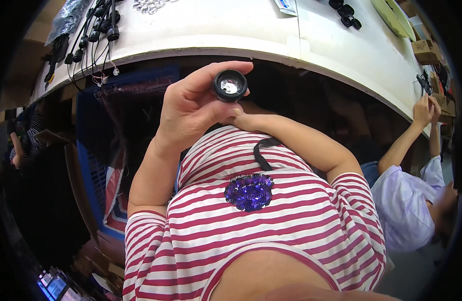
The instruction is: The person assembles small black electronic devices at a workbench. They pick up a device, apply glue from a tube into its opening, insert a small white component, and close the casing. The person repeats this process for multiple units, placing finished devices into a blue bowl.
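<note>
My left hand point(188, 100) is raised in front of my chest, thumb and fingers closed around a short black cylinder with a clear lens point(230, 86). Its round lens end faces up toward me and catches the light. Across my lap comes my right forearm, and my right hand point(246, 120) rests low behind the left wrist and thumb. Its fingers are hidden there, so whether it holds anything cannot be seen.
A white table point(231, 30) spans the far side. On it lie black cables with cylindrical heads point(113, 31), clear lenses point(149, 5), a tube point(286, 7) and black rings point(347, 20). A blue crate point(93, 165) stands at left. Another person point(406, 205) handles a black cable at right.
</note>
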Available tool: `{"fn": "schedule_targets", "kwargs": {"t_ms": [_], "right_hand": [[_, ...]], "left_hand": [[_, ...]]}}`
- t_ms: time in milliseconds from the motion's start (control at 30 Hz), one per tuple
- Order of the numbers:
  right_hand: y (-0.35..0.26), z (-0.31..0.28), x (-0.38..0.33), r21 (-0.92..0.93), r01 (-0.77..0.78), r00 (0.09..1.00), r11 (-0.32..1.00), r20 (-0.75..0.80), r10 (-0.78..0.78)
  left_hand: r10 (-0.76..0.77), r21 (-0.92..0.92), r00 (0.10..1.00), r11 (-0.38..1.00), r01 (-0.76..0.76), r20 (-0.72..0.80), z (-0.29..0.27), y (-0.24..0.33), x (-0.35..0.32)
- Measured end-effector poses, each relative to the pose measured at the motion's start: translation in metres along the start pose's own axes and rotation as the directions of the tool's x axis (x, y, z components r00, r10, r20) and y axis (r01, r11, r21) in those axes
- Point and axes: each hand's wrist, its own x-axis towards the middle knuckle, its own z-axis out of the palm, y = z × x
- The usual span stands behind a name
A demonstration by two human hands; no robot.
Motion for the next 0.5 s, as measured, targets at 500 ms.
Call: {"fn": "schedule_targets", "kwargs": {"t_ms": [500], "right_hand": [[-0.101, -0.218, 0.043, -0.306, 0.006, 0.776, 0.952, -0.6, -0.197]], "left_hand": [[0.042, 0.051, 0.993, 0.998, -0.037, -0.11, -0.048, -0.033, 0.009]]}}
